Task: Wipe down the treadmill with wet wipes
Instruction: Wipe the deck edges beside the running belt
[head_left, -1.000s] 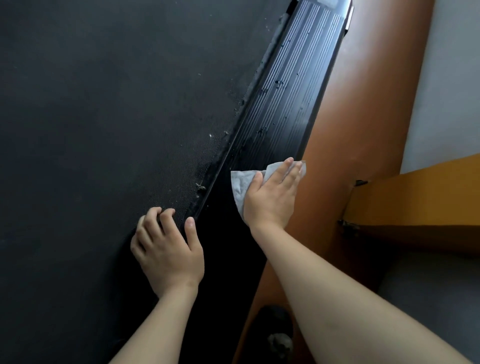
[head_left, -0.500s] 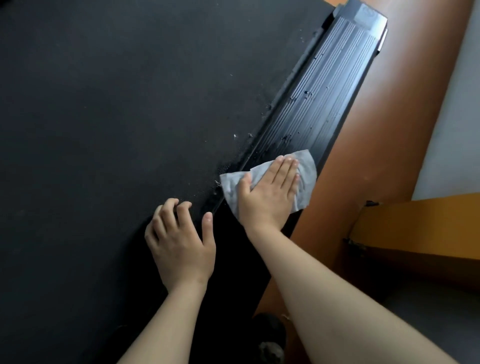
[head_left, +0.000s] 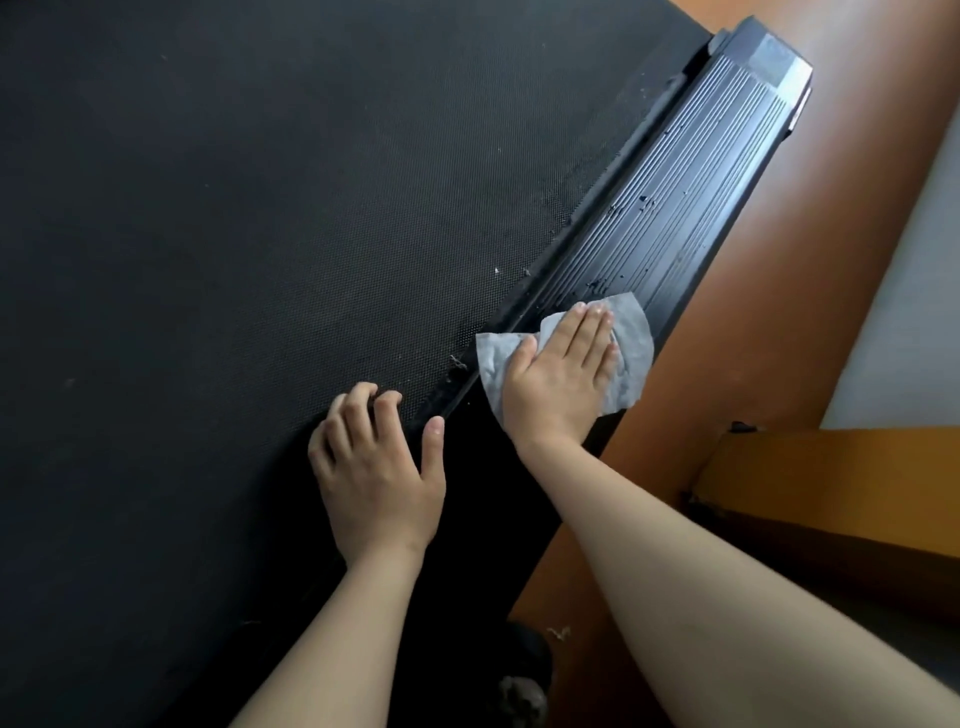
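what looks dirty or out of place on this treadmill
Dark crumbs dot the ribbed side rail just ahead of the wipe under the right hand. Pale lint lies along the belt edge, and a tuft of fluff sits on the floor. Nothing looks damaged or askew.

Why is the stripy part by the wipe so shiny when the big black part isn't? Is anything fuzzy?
Head view: light glints off the ridged side rail in pale streaks, while the textured belt looks matte and dark. Head view: the wet wipe under the right hand is sharp. Head view: the pale wall looks soft and bright.
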